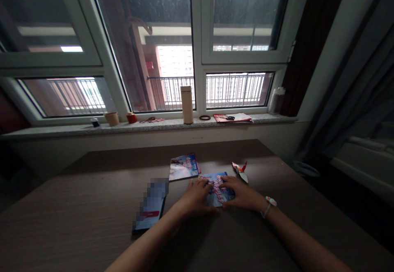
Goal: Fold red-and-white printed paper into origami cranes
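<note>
A square sheet of blue printed paper (pixel 218 196) lies flat on the table under both hands. My left hand (pixel 197 196) rests on its left side, fingers stretched out and apart. From the right, my right hand (pixel 241 193) lies on the opposite side of the sheet, thumb and fingers spread. Behind the left hand is a second stack of similar printed paper (pixel 184 167). Just past the right hand stands a small folded paper figure (pixel 241 171) in red, white and pale green. Left of my left forearm lies a phone (pixel 150 206), its screen partly pixelated.
The brown wooden table (pixel 76 206) meets a wall under a window sill (pixel 166 126). On the sill stand a beige bottle (pixel 186 105), a paper cup (pixel 111 119), a red spool (pixel 131 118), scissors (pixel 227 117) on red papers, and a clear bottle (pixel 276 100).
</note>
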Demonstrator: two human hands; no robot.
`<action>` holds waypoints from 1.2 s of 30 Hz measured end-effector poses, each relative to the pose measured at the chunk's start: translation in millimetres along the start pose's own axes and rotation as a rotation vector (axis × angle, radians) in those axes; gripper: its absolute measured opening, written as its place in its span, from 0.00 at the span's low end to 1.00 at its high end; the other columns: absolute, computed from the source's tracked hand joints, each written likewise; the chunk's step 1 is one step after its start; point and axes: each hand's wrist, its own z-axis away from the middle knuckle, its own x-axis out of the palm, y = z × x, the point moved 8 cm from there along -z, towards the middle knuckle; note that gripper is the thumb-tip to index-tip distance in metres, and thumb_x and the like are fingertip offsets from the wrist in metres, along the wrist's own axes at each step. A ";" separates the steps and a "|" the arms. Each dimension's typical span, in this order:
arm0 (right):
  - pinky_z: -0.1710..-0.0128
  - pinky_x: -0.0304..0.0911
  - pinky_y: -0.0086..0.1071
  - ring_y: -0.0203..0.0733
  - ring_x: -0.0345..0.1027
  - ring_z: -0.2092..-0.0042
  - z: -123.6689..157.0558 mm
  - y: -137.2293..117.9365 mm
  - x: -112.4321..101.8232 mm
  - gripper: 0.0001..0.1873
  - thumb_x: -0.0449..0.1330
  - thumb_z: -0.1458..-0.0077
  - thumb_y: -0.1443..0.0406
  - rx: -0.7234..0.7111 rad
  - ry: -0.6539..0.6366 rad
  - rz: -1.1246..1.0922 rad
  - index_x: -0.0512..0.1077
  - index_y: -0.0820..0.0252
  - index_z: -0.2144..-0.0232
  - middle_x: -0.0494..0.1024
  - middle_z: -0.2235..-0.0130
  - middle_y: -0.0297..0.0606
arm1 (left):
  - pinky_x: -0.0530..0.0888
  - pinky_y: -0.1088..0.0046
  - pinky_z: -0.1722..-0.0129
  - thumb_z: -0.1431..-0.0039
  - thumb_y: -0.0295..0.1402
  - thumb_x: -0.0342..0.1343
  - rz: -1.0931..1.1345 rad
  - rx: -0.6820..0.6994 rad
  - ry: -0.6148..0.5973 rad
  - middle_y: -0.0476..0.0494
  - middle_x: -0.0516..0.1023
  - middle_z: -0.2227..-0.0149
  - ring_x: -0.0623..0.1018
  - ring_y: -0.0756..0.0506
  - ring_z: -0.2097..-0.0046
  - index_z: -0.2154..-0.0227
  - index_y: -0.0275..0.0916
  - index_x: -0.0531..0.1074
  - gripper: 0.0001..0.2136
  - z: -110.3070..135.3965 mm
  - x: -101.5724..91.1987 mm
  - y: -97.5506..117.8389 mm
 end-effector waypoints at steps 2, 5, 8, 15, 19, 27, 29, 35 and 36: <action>0.35 0.45 0.47 0.56 0.49 0.35 0.8 -2.5 -0.7 0.33 0.68 0.57 0.52 -0.005 -0.002 0.001 0.72 0.59 0.49 0.60 0.37 0.50 | 0.56 0.47 0.39 0.54 0.53 0.61 0.013 -0.005 0.000 0.33 0.61 0.38 0.60 0.31 0.37 0.44 0.42 0.64 0.36 0.1 -4.1 -0.2; 0.36 0.47 0.45 0.53 0.51 0.35 1.6 -4.6 -3.4 0.26 0.63 0.50 0.52 0.001 0.025 -0.012 0.74 0.59 0.52 0.65 0.39 0.49 | 0.57 0.49 0.39 0.48 0.50 0.59 0.037 -0.018 -0.002 0.36 0.64 0.39 0.63 0.34 0.38 0.47 0.43 0.68 0.27 0.3 -9.0 -0.3; 0.38 0.50 0.43 0.51 0.57 0.38 0.6 -4.8 -7.1 0.20 0.58 0.45 0.52 0.007 0.071 -0.039 0.76 0.58 0.57 0.69 0.42 0.47 | 0.57 0.52 0.40 0.45 0.46 0.57 0.045 -0.017 0.009 0.38 0.66 0.40 0.64 0.36 0.39 0.50 0.44 0.71 0.21 0.0 -12.0 -0.1; 0.52 0.61 0.34 0.44 0.70 0.54 -2.9 -4.4 -17.3 0.17 0.54 0.40 0.55 0.011 0.167 -0.056 0.76 0.59 0.68 0.78 0.57 0.41 | 0.66 0.66 0.49 0.37 0.39 0.49 0.120 -0.050 0.111 0.41 0.79 0.57 0.75 0.43 0.52 0.62 0.40 0.76 0.12 -8.1 -15.4 -10.2; 0.64 0.61 0.31 0.42 0.70 0.63 0.2 -3.2 -20.8 0.16 0.59 0.46 0.52 0.078 0.172 -0.008 0.74 0.58 0.66 0.77 0.64 0.38 | 0.68 0.69 0.52 0.37 0.37 0.50 0.130 -0.124 0.183 0.43 0.80 0.60 0.76 0.44 0.57 0.62 0.40 0.75 0.11 -8.9 -18.1 -19.9; 0.57 0.64 0.34 0.43 0.71 0.58 0.7 2.3 -21.8 0.17 0.57 0.44 0.58 0.096 0.268 -0.079 0.67 0.56 0.52 0.76 0.57 0.39 | 0.69 0.65 0.48 0.40 0.36 0.53 0.139 -0.141 0.344 0.40 0.71 0.47 0.73 0.42 0.49 0.42 0.43 0.62 0.22 -3.6 -23.8 -20.2; 0.53 0.63 0.35 0.43 0.69 0.55 0.1 1.4 -22.4 0.18 0.57 0.43 0.60 0.074 0.330 -0.069 0.66 0.55 0.51 0.73 0.52 0.40 | 0.69 0.64 0.48 0.38 0.35 0.52 0.083 -0.124 0.345 0.41 0.70 0.47 0.73 0.42 0.49 0.44 0.45 0.65 0.19 -3.8 -23.5 -17.6; 0.52 0.64 0.36 0.42 0.67 0.54 -1.9 -3.8 -17.6 0.12 0.50 0.38 0.63 0.026 0.351 0.030 0.72 0.54 0.59 0.69 0.54 0.41 | 0.68 0.62 0.48 0.36 0.34 0.48 -0.099 -0.082 0.272 0.42 0.74 0.50 0.73 0.41 0.50 0.56 0.45 0.76 0.12 -6.0 -16.5 -9.8; 0.52 0.63 0.36 0.42 0.67 0.54 -2.0 -4.6 -16.5 0.12 0.50 0.38 0.63 0.014 0.336 0.037 0.73 0.54 0.60 0.68 0.53 0.41 | 0.67 0.62 0.47 0.36 0.34 0.48 -0.110 -0.076 0.268 0.42 0.74 0.49 0.72 0.41 0.49 0.56 0.44 0.76 0.12 -5.8 -15.7 -8.6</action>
